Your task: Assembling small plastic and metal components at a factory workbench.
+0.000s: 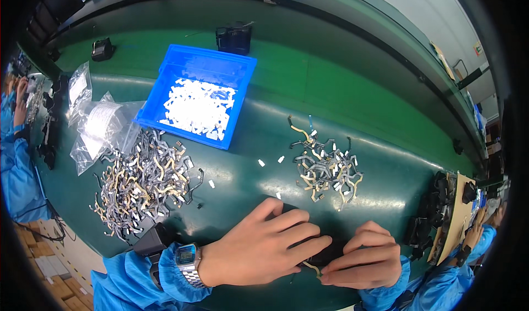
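Observation:
My left hand [270, 245], a wristwatch [188, 257] on its wrist, is closed with the fingers bent over. My right hand [366, 258] pinches one end of a short yellowish wire cable [312, 267] between thumb and fingertips. The cable's other end goes in under my left thumb and fingers, which hide it. Behind the fingertips is a black object [332, 251], mostly covered by my hands. Farther off lies a small pile of short grey and yellow cables [325, 170] with white connectors. A larger pile of similar cables [140, 181] lies to the left.
A blue bin [241, 104] holds many small white connector pieces [195, 110]. Clear plastic bags [102, 123] lie left of it. Loose white connectors [261, 162] dot the green table [380, 200]. Black parts [234, 38] stand behind. Other people's blue sleeves [22, 173] show at both sides.

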Tool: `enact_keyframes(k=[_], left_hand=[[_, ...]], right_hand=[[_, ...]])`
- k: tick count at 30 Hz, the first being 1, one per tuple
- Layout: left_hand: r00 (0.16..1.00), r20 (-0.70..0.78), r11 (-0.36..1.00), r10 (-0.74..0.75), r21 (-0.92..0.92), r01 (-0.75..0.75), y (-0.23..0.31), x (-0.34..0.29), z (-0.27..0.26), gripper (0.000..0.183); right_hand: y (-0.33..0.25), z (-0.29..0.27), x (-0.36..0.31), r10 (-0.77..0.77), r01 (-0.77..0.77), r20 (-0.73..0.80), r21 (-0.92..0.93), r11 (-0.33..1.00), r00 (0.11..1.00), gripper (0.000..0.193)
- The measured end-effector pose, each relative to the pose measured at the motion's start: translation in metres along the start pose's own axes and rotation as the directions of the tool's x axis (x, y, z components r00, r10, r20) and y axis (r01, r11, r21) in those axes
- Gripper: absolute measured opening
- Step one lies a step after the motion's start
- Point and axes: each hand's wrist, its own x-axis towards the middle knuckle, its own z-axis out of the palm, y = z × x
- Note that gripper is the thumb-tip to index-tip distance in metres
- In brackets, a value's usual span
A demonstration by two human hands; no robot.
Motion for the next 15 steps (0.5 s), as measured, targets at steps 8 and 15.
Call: enact_keyframes(k=[8,15], left_hand=[[1.0,-0.001,1.0,-0.007,0.013,0.007,-0.002,-0.001,0.003,0.064],[1.0,-0.001,0.989,-0.024,-0.145,0.023,-0.011,0.004,-0.021,0.044]], right_hand=[[-0.008,0.028,0.008,-0.035,0.018,-0.073,-0.219,0.976,0.997,0.023],[-0.006,0.025,0.005,0.112,-0.133,-0.128,-0.174,0.976,0.985,0.025]])
